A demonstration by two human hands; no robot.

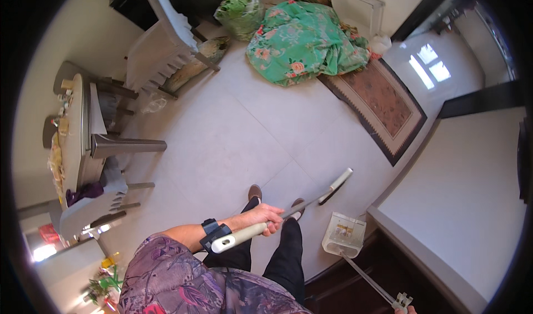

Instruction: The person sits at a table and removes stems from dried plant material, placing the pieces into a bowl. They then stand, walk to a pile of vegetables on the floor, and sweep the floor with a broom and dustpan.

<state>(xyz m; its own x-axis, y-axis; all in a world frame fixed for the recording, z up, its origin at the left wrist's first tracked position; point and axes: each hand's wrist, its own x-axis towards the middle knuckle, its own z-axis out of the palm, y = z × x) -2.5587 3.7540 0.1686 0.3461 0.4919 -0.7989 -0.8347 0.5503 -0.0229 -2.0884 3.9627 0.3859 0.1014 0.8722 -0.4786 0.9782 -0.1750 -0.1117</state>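
My left hand [266,219] grips a broom [239,238] where its pale grip meets the grey metal pole. The slim bristled head reaches the tiled floor [233,147] beyond my right shoe. At the lower right edge, only the fingers of my right hand [406,310] show, closed around the top of a long-handled dustpan [344,235]. Its pale pan rests near the wall corner, with small yellowish bits inside. The broom head lies a short way above the pan, apart from it.
Covered chairs [160,56] and a table [77,147] with small items stand left. A green floral cloth bundle [308,43] overlaps a patterned rug [383,101] at the top, beside a bag of leafy greens [240,12]. A white wall panel [462,189] and dark wood edge the right.
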